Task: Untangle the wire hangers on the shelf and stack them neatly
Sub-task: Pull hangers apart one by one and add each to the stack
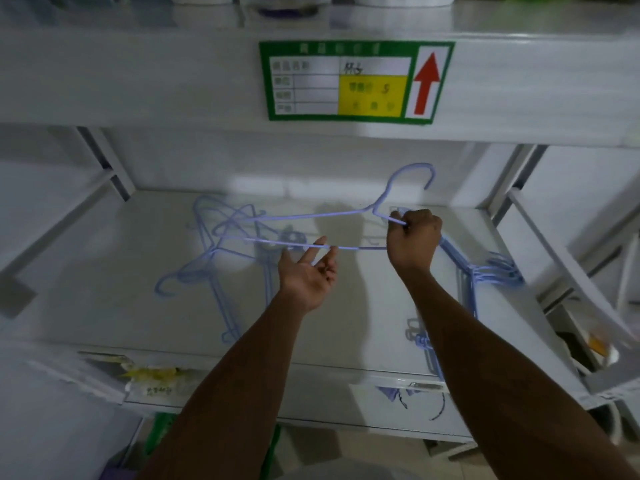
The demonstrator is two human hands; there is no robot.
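Note:
A pale blue wire hanger [408, 174] is lifted above the white shelf [346, 306], hook pointing up. My right hand [412, 240] is shut on its right shoulder. My left hand [308, 275] is open, palm up, with its fingertips under the hanger's bottom bar. The hanger's left end is still caught in a tangle of blue hangers [221, 244] lying on the left half of the shelf. A stack of blue hangers [485, 271] lies along the shelf's right side, partly hidden by my right forearm.
The upper shelf's front edge carries a green label card [353, 81] with a red arrow, close above the raised hook. Slanted shelf brackets [104, 157] stand at both back corners. Yellow packets [152, 375] sit at the front left edge.

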